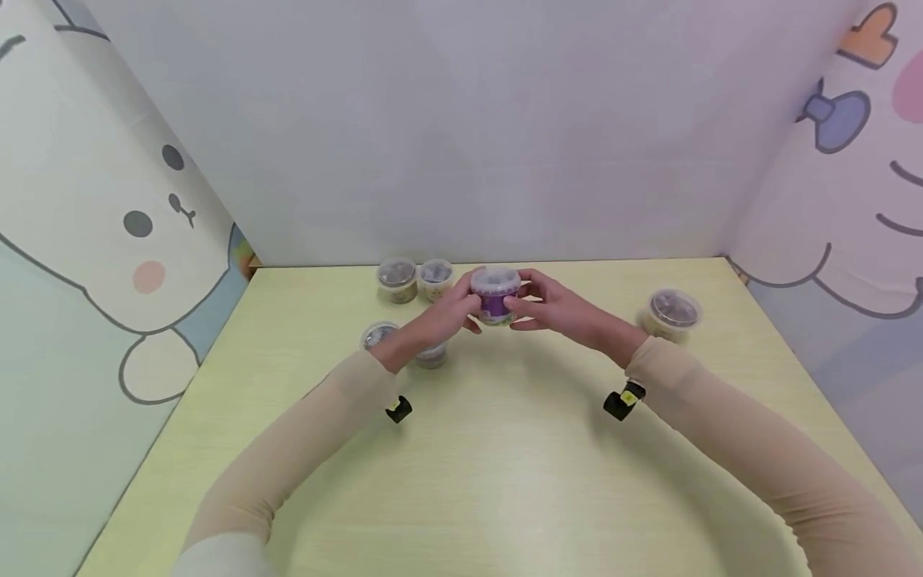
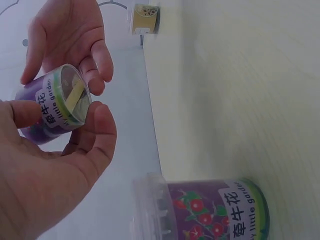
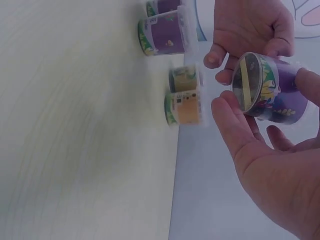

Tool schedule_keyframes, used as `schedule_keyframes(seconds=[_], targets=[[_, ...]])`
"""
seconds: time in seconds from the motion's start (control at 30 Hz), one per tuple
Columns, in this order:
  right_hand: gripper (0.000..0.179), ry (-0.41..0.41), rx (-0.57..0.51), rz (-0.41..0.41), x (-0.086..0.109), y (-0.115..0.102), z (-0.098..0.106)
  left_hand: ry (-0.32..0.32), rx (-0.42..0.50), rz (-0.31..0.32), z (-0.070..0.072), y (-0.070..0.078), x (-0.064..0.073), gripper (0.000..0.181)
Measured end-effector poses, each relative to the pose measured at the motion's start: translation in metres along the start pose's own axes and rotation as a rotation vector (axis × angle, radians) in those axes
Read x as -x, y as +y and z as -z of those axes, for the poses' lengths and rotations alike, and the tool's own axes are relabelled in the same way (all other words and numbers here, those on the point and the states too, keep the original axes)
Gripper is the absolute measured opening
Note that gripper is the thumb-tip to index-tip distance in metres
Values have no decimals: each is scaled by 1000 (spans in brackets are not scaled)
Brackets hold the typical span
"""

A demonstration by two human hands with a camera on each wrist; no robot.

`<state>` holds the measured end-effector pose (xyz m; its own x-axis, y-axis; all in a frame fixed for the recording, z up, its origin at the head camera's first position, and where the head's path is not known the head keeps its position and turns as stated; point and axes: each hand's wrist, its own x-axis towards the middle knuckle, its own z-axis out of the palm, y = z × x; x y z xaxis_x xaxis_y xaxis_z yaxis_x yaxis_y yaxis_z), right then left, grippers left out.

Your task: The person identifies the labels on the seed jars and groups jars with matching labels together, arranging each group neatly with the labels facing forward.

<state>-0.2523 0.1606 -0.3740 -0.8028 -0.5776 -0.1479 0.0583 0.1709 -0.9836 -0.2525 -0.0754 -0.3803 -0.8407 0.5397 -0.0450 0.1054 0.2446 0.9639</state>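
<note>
A small clear plastic tub (image 1: 494,298) with a purple label and a translucent lid is held upright above the far part of the table. My left hand (image 1: 449,314) grips its left side, thumb on the label. From the right, my right hand (image 1: 558,306) holds the same tub between thumb and fingers. In the left wrist view, a strip of yellow (image 2: 75,96) shows at the tub's clear base, and the label reads "My little garden". Behind my left forearm, two more purple tubs (image 1: 431,357) stand partly covered.
Two tan-labelled tubs (image 1: 397,280) stand side by side near the table's back edge, left of my hands. Another lidded tub (image 1: 674,312) is on the right, beyond my right wrist. A pale wall (image 1: 476,144) rises behind the light wooden table (image 1: 490,465), with cartoon-printed sheets at both sides.
</note>
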Motion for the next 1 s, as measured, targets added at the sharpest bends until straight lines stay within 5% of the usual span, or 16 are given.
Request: schedule_keyframes(seconds=[0.5, 1.0], targets=[[66, -44, -73, 22, 4, 12, -4, -33, 21, 13, -5, -4, 12, 65], [74, -12, -13, 18, 4, 8, -7, -53, 47, -9, -3, -7, 18, 56]])
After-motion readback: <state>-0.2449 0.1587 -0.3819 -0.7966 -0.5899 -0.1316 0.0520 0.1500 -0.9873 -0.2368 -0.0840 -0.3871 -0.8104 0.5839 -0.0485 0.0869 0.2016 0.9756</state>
